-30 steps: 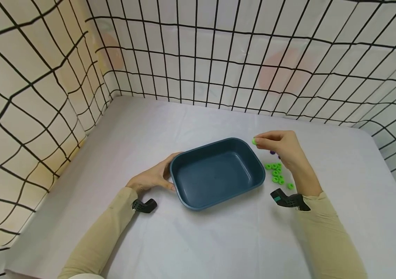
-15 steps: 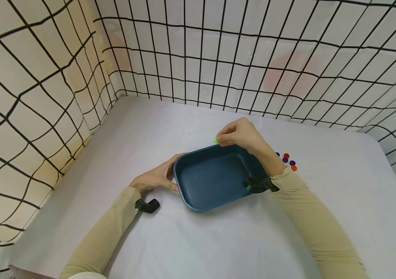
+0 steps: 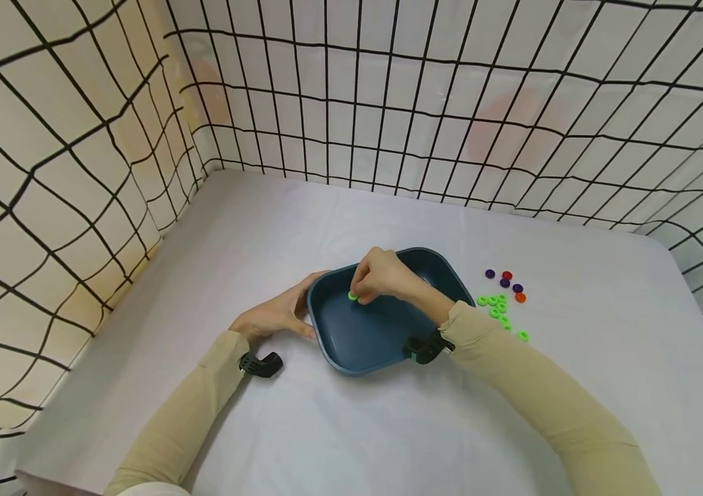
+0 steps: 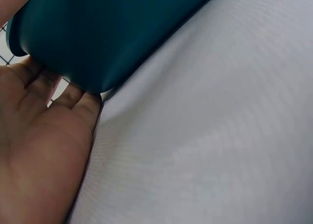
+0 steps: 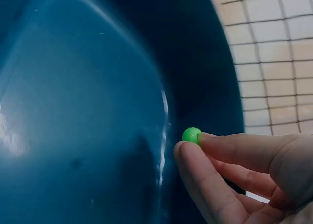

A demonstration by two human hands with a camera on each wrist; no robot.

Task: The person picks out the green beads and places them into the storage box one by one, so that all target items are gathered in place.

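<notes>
A dark blue rectangular tub (image 3: 360,348) stands slightly turned on the white cloth. My left hand (image 3: 273,315) holds its left end, with the thumb at the near side and the fingers round the far corner. Seen from the left wrist, those fingers (image 4: 78,99) lie against the tub's outer wall (image 4: 98,43). Inside the tub, near its left end, my right hand (image 3: 382,274) pinches a small green bead (image 3: 352,296) between thumb and fingertips. The right wrist view shows the bead (image 5: 191,135) over the tub's inner wall, above the bare floor (image 5: 73,97).
Several green ring-shaped beads (image 3: 495,313) lie on the cloth just right of the tub. Behind them are a few purple beads (image 3: 505,283), a red bead (image 3: 507,275) and an orange bead (image 3: 520,297). Black wire mesh (image 3: 382,103) fences the table's back and sides.
My right hand has carried the green bead leftward from beside the loose beads, past the tub's far rim and down inside it. My left hand has kept its hold on the tub.
</notes>
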